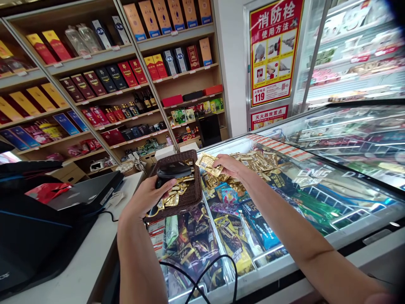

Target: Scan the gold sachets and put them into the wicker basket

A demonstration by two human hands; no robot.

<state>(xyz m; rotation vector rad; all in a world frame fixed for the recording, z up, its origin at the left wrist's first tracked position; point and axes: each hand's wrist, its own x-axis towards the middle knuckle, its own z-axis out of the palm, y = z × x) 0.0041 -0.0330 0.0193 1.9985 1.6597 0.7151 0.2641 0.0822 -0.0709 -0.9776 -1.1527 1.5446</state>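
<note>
My left hand (153,192) is closed round the handle of a black handheld barcode scanner (174,169), whose head lies over a brown woven basket (196,190). Several small gold packets (172,196) are in the basket, partly hidden by the scanner and my fingers. To the right, my right hand (229,164) pinches a gold packet (207,162) near the basket's right rim. Behind and beneath that hand, a pile of similar gold packets (257,162) lies on the freezer's glass top.
A glass-topped chest freezer (300,249) holds wrapped ice creams. A black cable (232,270) loops in front. At left, a dark monitor (28,240) and a closed laptop-like device (85,190) sit on a white counter (95,245). Shelves (133,88) with boxes stand behind.
</note>
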